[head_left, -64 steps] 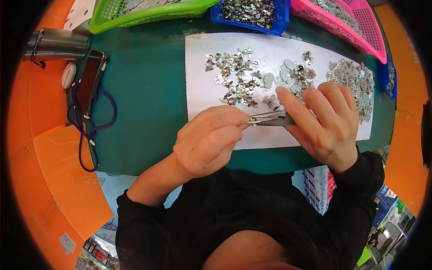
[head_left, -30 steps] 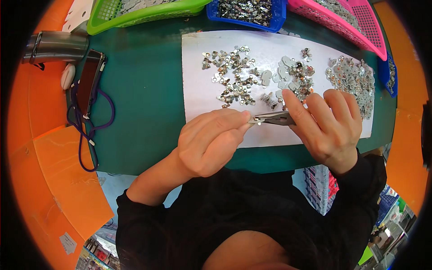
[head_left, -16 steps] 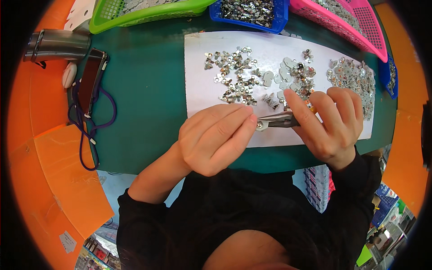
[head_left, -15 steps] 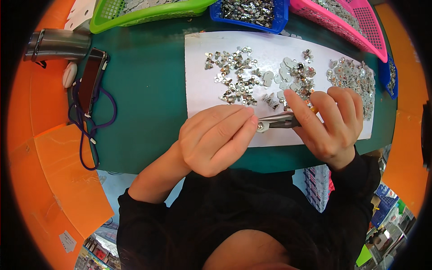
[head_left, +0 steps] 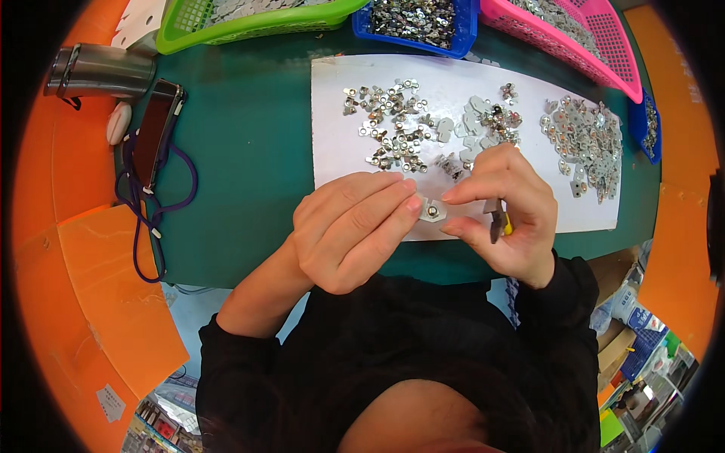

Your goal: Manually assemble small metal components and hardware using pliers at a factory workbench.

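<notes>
A small pale plate with a shiny round metal fitting [head_left: 433,212] is pinched between the fingertips of my left hand [head_left: 351,234]. The back of that hand faces up, and its grip hides the plate's left end. My right hand [head_left: 521,215] keeps a pair of pliers [head_left: 495,225] with a yellow grip tucked in its palm, jaws pointing away from the plate. Its thumb and forefinger are spread just right of the plate, apart from it. Beyond both hands, a white sheet [head_left: 340,143] bears loose shiny metal fittings [head_left: 396,128] and flat grey plates [head_left: 473,121].
At the sheet's right lies a heap of plates with fittings [head_left: 585,143]. Green [head_left: 264,32], blue [head_left: 411,47] and pink [head_left: 559,54] baskets of parts line the far edge. Leftward on the green table [head_left: 234,151] are a phone [head_left: 153,132] with a cord and a metal cup [head_left: 106,72].
The pliers' jaws have left the plate and swung back into my right palm. My right hand has shifted left, its thumb and forefinger now spread beside the plate. My left hand still holds it.
</notes>
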### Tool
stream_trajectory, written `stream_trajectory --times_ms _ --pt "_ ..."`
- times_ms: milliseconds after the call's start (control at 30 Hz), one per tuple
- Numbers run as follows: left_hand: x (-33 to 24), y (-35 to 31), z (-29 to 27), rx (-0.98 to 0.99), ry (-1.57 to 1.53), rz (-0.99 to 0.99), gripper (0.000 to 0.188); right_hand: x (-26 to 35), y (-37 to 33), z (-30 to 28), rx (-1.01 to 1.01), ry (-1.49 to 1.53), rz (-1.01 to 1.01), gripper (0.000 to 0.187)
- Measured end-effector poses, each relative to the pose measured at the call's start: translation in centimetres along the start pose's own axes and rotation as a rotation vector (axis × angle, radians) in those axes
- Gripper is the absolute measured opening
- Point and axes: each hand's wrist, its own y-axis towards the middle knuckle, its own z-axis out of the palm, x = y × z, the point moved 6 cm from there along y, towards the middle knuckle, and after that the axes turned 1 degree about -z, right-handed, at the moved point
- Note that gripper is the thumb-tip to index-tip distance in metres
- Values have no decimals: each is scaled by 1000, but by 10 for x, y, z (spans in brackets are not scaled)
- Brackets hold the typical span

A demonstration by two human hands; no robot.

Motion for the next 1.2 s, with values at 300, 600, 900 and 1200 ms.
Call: stream_trajectory --times_ms 300,600,900,1200 --pt "1 -2 -1 -32 -4 16 17 -8 1 10 16 -15 -41 29" --pt "-1 1 -3 -23 -11 38 16 -7 4 12 8 55 -28 31" --pt "12 -8 9 -59 -166 -148 22 -6 7 12 13 60 -60 35" --pt "33 -17 19 72 -620 -706 12 -15 9 13 71 156 167 20"
